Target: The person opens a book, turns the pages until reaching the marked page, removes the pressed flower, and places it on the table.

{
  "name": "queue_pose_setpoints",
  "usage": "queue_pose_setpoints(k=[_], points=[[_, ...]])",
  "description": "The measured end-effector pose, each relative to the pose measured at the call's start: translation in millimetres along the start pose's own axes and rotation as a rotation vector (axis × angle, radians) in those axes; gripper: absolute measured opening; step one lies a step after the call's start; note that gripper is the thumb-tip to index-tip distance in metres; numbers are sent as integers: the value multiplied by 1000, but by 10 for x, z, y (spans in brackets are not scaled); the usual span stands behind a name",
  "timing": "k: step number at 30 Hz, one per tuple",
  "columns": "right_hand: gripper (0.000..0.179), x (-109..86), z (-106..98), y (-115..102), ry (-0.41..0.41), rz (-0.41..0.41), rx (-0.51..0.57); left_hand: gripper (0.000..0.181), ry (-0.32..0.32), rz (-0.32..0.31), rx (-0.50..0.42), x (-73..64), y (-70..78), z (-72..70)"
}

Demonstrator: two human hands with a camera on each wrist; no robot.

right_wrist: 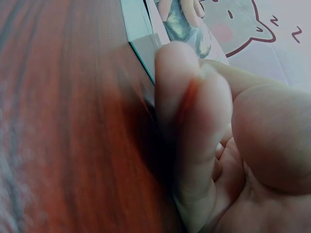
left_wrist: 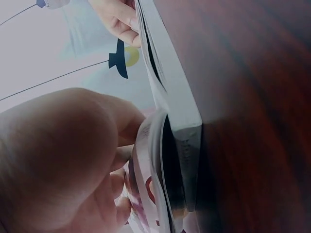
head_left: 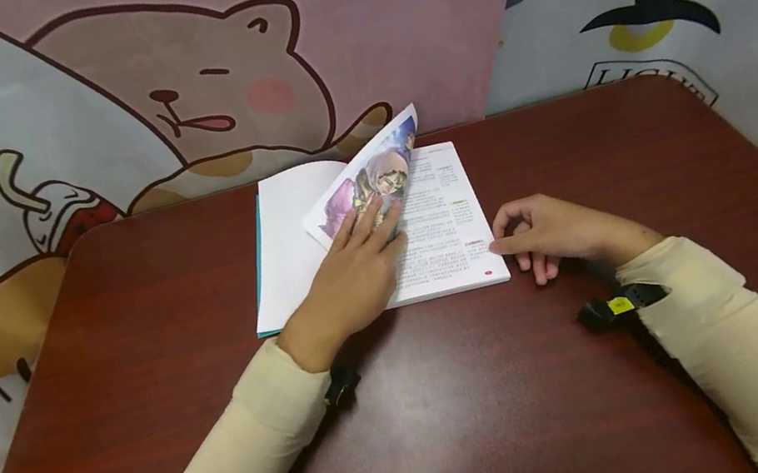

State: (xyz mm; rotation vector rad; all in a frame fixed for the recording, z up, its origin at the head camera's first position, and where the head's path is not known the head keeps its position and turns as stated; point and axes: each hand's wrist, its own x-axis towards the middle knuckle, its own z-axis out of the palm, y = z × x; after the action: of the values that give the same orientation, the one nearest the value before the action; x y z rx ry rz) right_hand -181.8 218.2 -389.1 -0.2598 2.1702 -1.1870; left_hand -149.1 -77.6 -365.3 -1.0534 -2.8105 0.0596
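Book (head_left: 440,259) lies open on the dark red surface (head_left: 455,409), near its far edge. On my feed, the left hand (head_left: 359,274) rests with fingers extended on an illustrated page (head_left: 386,163) that slants up across the middle. The right hand (head_left: 553,231) sits at the right edge, fingers bent; I can't tell whether it pinches anything. Behind, I see a bear-printed backdrop (head_left: 210,97)

One open, teal-covered book (head_left: 436,239), lying on a red-brown tabletop (head_left: 448,410); one illustrated page (head_left: 382,168) raised aslant. Left hand (head_left: 352,279), fingers spread over that page. Right hand (head_left: 553,231), fingers loosely curled, at the book's right edge.
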Motion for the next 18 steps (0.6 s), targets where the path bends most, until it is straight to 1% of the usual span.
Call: queue_pose_setpoints(k=[4, 9, 12, 15, 18], points=[[35, -12, -1, -17, 1, 0, -4, 45, -20, -11, 15, -2, -3, -3], [35, -17, 3, -19, 5, -1, 1, 43, -38, -6, 3, -7, -2, -2], [36, -17, 3, -10, 2, -5, 3, 45, -76, -11, -13, -12, 1, 0], [36, -18, -5, -10, 4, -9, 2, 49, -120, -29, -27, -14, 2, -6], [36, -21, -16, -16, 9, -11, -1, 51, -146, -47, -35, -7, 3, -22]])
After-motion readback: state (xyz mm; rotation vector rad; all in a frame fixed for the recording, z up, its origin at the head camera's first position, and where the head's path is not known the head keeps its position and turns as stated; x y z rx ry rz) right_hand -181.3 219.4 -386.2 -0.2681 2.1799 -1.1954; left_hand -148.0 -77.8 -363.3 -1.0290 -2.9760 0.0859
